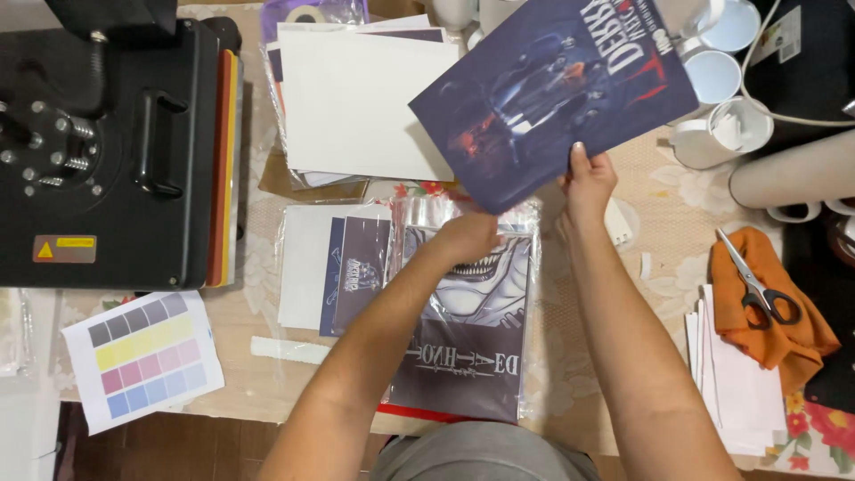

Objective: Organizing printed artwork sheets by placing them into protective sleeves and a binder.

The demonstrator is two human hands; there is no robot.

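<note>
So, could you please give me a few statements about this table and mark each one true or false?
1. The right hand holds a dark print. True.
2. The scissors lie on a blue cloth. False: the cloth is orange.
3. The left hand rests on the clear sleeve. True.
4. The heat press stands at the right. False: it is at the left.
5. The colour chart lies below the press. True.
</note>
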